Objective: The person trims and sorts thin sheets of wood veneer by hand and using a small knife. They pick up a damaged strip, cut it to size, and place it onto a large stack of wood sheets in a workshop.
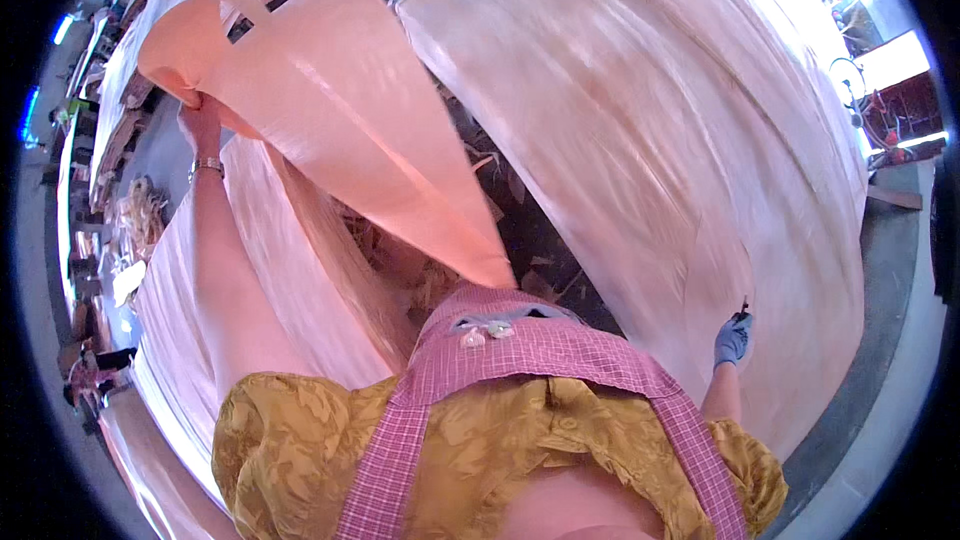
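A thin, pale orange-tan sheet (340, 80), which looks like wood veneer, stretches from the upper left toward my waist and curls over at its far left end. At that curled edge my left hand (200, 127) is closed on the sheet, arm stretched out, a watch on the wrist. My right hand (732, 342), in a blue-grey glove, is closed around a small dark tool (742, 309) whose kind is too small to make out. It hovers over or rests on the wide pale veneer sheets (640, 130) at the right; contact cannot be told.
More pale sheets (270, 240) lie under my left arm. Loose veneer scraps (142, 215) are heaped at the left, with others in the dark gap (535, 230) ahead of me. A dark red machine (905, 105) stands at the far right. Stacked sheets (120, 145) line the left side.
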`<state>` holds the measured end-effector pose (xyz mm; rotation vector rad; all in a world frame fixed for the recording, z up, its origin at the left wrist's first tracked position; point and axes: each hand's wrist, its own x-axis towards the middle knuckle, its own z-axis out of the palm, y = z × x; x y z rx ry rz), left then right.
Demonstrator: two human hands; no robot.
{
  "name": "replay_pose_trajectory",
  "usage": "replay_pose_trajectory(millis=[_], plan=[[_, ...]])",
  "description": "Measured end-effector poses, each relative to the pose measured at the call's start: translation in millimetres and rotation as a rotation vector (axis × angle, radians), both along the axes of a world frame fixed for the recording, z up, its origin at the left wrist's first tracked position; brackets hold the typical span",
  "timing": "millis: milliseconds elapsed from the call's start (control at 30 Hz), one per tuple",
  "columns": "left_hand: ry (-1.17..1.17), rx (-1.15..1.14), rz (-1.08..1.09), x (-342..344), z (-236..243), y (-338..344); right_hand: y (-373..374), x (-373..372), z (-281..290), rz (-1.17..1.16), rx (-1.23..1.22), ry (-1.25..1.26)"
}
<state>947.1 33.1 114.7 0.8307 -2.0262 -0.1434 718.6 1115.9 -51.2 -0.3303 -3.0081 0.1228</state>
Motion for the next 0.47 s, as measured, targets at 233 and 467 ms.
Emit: replay_pose_trajectory(millis=[233,467], plan=[[-0.024,0.055,0.226,-50,6,-72,-147,2,31,0.079,0.037,-0.052],[0.020,0.113,0.439,-107,42,-94,-244,-41,58,0.150,-0.084,-0.097]])
